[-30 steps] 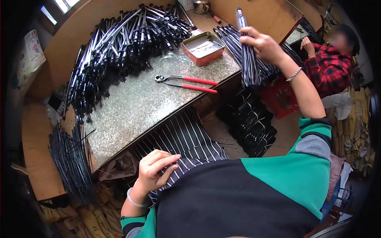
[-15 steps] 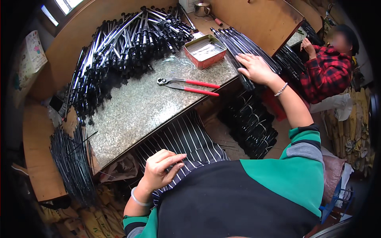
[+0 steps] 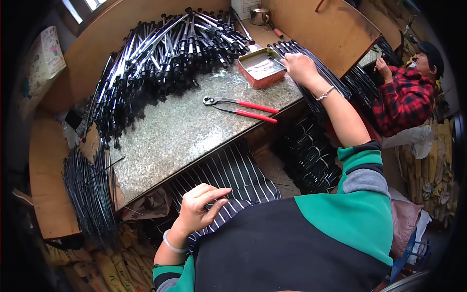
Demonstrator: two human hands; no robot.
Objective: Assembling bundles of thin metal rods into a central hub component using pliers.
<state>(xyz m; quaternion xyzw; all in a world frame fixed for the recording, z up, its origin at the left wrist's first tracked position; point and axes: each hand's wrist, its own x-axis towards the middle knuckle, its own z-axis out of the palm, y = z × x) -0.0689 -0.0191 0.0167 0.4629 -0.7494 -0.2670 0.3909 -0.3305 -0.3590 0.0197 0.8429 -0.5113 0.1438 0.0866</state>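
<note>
My right hand (image 3: 302, 69) is at the right rim of a red tin (image 3: 265, 82) that holds many thin pale pins or wires. Its fingers are pinched together over that rim; what they grip, if anything, is too small to make out. Below the hand and to its right lies a bundle of long black rods (image 3: 327, 78). In front of my body hovers my left hand (image 3: 200, 208), half curled, thumb and index finger apart, with nothing visible between them. Pliers-like cutters (image 3: 238, 107) with red handles lie on the speckled tabletop (image 3: 165, 146), jaws to the left.
A big heap of black-and-silver rods (image 3: 165, 53) covers the back of the table. Thin black rods (image 3: 90, 194) stand bunched at the left. Tied black bundles (image 3: 309, 155) lie below the right edge. A metal cup (image 3: 260, 14) stands far back. Another person (image 3: 406, 97) sits at the right.
My right hand has moved left from the black rod bundle to the tin's rim, and its fingers have closed from a flat spread. The left hand keeps its pose. The view has shifted slightly.
</note>
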